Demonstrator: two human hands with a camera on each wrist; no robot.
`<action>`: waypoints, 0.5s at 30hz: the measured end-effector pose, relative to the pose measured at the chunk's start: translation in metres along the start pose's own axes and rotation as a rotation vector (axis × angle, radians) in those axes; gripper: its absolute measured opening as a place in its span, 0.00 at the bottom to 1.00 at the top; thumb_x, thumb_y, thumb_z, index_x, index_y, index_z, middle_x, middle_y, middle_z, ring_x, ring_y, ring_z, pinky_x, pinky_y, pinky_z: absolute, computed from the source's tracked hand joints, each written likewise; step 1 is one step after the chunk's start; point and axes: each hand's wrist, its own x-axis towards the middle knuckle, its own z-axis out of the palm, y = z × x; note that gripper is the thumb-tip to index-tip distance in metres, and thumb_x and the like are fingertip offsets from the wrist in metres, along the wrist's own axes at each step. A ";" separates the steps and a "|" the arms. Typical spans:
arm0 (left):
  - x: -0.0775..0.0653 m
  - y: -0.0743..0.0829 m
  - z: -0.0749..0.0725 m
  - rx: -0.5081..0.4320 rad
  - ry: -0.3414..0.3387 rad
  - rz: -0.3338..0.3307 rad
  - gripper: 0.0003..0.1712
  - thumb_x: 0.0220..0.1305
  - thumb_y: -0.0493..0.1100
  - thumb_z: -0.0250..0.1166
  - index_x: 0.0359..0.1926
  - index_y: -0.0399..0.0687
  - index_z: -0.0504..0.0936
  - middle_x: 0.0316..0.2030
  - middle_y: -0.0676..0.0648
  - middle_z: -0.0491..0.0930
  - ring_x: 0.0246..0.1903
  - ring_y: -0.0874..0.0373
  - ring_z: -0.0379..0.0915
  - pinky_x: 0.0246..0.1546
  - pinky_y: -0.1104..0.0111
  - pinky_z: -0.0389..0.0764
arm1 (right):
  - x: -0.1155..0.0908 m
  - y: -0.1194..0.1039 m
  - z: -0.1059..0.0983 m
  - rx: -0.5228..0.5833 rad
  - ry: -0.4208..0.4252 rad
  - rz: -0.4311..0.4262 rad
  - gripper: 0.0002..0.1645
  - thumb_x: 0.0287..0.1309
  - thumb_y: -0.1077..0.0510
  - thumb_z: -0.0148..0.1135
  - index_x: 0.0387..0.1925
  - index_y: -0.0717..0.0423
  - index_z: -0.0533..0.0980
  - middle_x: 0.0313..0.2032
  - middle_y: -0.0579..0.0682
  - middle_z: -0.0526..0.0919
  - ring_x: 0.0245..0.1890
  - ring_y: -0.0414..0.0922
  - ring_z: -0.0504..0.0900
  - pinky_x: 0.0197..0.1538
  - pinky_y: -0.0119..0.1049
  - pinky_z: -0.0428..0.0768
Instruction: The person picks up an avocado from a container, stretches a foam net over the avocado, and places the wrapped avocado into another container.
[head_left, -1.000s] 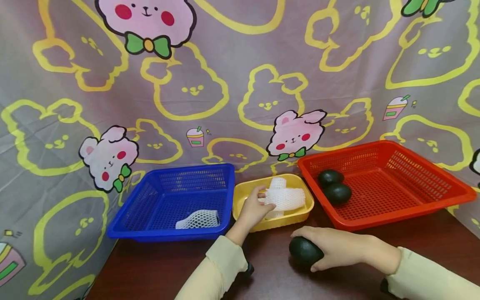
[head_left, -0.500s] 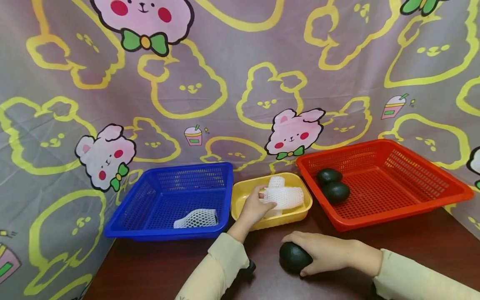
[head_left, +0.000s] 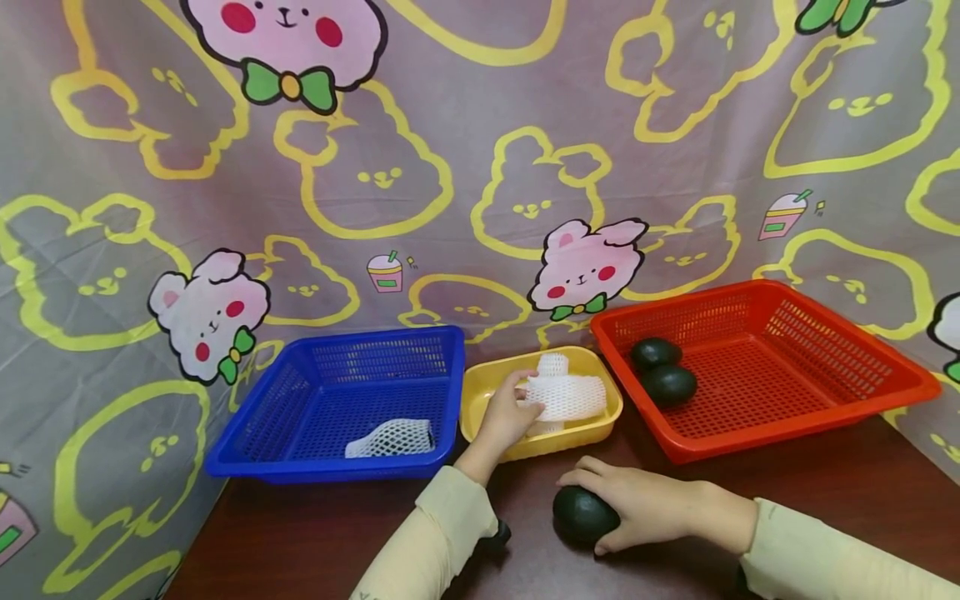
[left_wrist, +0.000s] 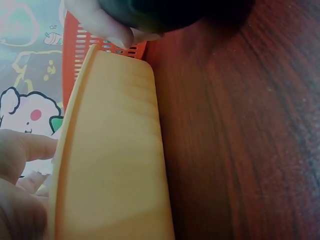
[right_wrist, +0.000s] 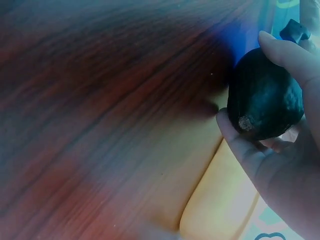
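Note:
My left hand reaches into the yellow tray and pinches the left end of a white foam net sleeve. This sleeve lies across another foam net. The left wrist view shows the fingers partly hidden behind the wall of the tray. My right hand grips a dark green avocado over the table in front of the tray. The right wrist view shows thumb and fingers curled round the avocado, its stem end visible.
A red basket on the right holds two avocados at its left side. On the left, a blue basket contains a white foam net with something dark inside. Behind hangs a patterned cloth. The table is dark brown wood.
My right hand has moved left with the avocado, closer to the left forearm. The left hand stays at the foam net, with its thumb drawn in a little.

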 end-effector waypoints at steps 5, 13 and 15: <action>-0.001 0.003 -0.002 -0.050 -0.014 -0.032 0.27 0.61 0.28 0.69 0.61 0.44 0.78 0.46 0.35 0.80 0.37 0.52 0.77 0.33 0.65 0.84 | 0.005 0.002 -0.002 0.003 -0.018 -0.007 0.46 0.53 0.46 0.79 0.70 0.51 0.68 0.56 0.41 0.71 0.51 0.34 0.76 0.55 0.38 0.79; -0.003 0.003 -0.003 -0.084 -0.026 -0.039 0.27 0.61 0.28 0.68 0.61 0.42 0.78 0.46 0.35 0.80 0.39 0.51 0.78 0.31 0.65 0.84 | 0.009 0.003 -0.004 0.005 -0.023 0.015 0.48 0.54 0.47 0.79 0.71 0.53 0.66 0.57 0.41 0.72 0.52 0.35 0.76 0.58 0.39 0.78; -0.004 0.004 -0.004 -0.093 -0.029 -0.044 0.27 0.61 0.27 0.68 0.61 0.42 0.78 0.45 0.36 0.80 0.37 0.52 0.78 0.30 0.66 0.85 | 0.009 0.003 -0.004 0.000 -0.025 0.020 0.49 0.54 0.46 0.79 0.72 0.53 0.65 0.58 0.42 0.72 0.53 0.35 0.76 0.58 0.40 0.78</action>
